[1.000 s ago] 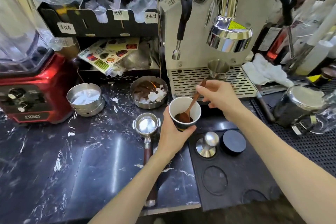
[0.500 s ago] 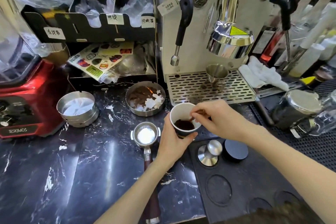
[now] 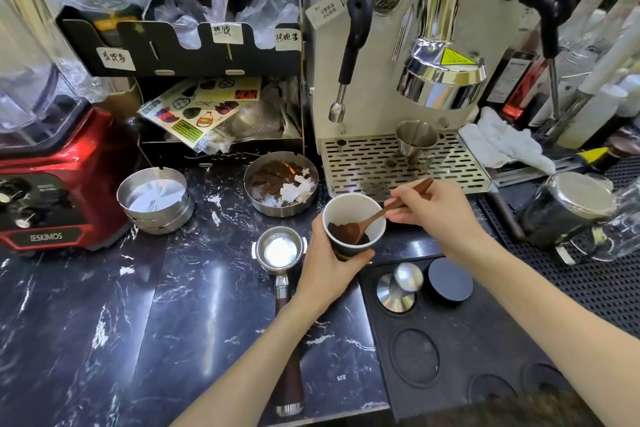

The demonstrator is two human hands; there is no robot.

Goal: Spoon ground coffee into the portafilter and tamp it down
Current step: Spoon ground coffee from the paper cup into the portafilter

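- Head view: left hand (image 3: 327,272) fingers wrapped around paper cup (image 3: 353,224) of ground coffee.
- Right hand (image 3: 438,210) fingers pinching wooden spoon (image 3: 375,215), bowl down in the grounds.
- Portafilter (image 3: 280,251) flat on counter (image 3: 104,322), just left of left-hand fingers.
- Tamper (image 3: 398,289) upright, below right-hand fingers.

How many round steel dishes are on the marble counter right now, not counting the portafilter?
2 groups: a stack of empty steel dishes left, near the red blender; how many are nested is unclear. One steel dish holding coffee grounds and paper scraps sits beside the drip tray.
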